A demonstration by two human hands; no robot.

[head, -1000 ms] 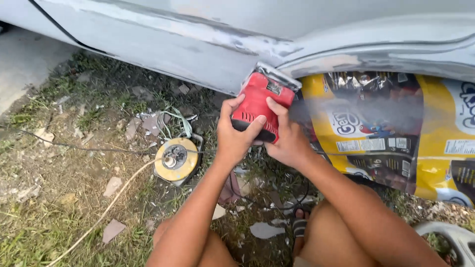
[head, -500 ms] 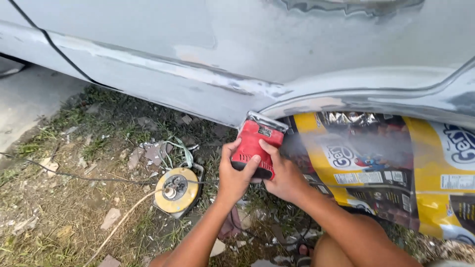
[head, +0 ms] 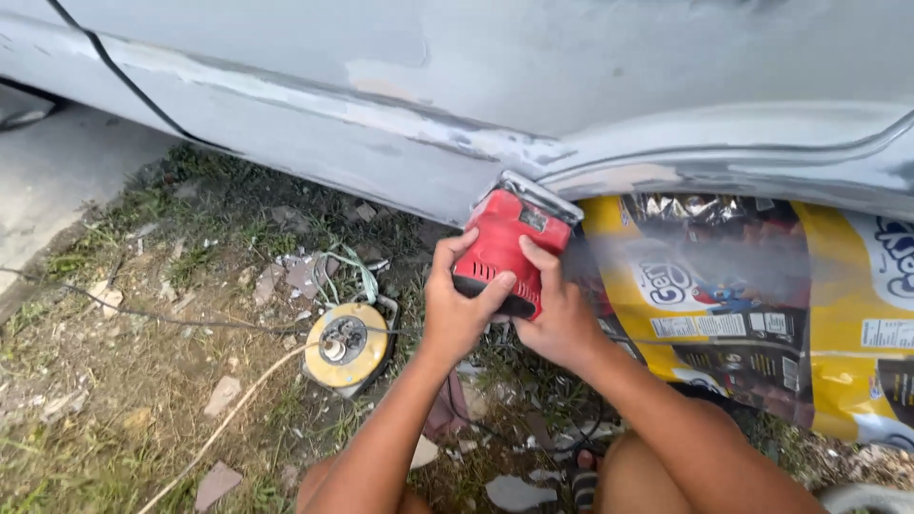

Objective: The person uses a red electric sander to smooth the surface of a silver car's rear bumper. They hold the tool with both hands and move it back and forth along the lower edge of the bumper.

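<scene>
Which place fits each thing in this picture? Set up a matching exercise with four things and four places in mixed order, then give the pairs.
Things:
1. red sander
2. yellow cord reel
3. yellow plastic sheet
4. grey car panel

Places:
A. on the grass, left of the hands
B. along the top of the picture
C. held in both hands against the car's lower edge
D. covering the wheel opening on the right

Pairs: 1-C, 2-A, 3-D, 4-B
</scene>
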